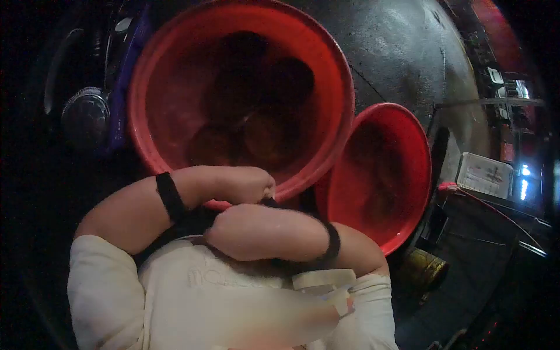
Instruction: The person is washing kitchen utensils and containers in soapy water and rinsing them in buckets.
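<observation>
My left hand [252,184] is closed in front of my chest, its knuckles near the rim of a large red basin [344,134]. A small dark piece shows by its fingers, too dim to name. Just below and nearer my body, my right hand [234,231] is curled, with its fingers turned down and hidden; what it holds cannot be seen. A black band [170,197] goes round my left forearm and another black band [332,240] round my right. Several dark round shapes [265,131] lie inside the large basin.
A smaller red basin [380,181] stands to the right, against the large one. Beyond it are a white tray [485,175], a red-ended hose or cord [449,186] and a yellowish can [424,268]. A clear rounded container [86,116] sits at left. The dark floor [402,58] looks wet.
</observation>
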